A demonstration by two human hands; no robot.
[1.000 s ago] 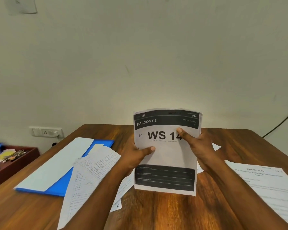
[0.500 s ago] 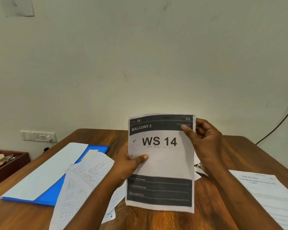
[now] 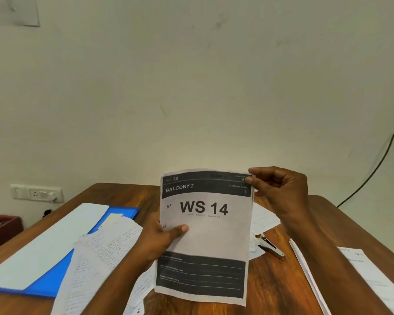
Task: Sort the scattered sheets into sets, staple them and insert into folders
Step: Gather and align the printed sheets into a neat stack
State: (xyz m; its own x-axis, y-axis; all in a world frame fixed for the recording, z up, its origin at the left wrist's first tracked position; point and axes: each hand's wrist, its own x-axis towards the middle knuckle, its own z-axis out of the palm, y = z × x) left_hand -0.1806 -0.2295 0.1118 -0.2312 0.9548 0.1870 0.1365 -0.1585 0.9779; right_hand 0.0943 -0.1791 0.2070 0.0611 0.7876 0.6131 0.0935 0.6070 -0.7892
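I hold a printed sheet marked "BALCONY 2" and "WS 14" upright above the wooden table. My left hand grips its left edge, thumb on the front. My right hand pinches its top right corner. A metal stapler lies on the table just right of the sheet. An open blue folder with a white sheet on it lies at the left. Handwritten sheets overlap the folder's near edge.
More printed sheets lie at the table's right edge, and loose ones behind the held sheet. A dark red tray stands off the table at the far left. A wall socket and a black cable are on the wall.
My right hand has slid from the sheet's middle up to its top right corner. The stapler has come into view on the right. The view has tilted slightly upward.
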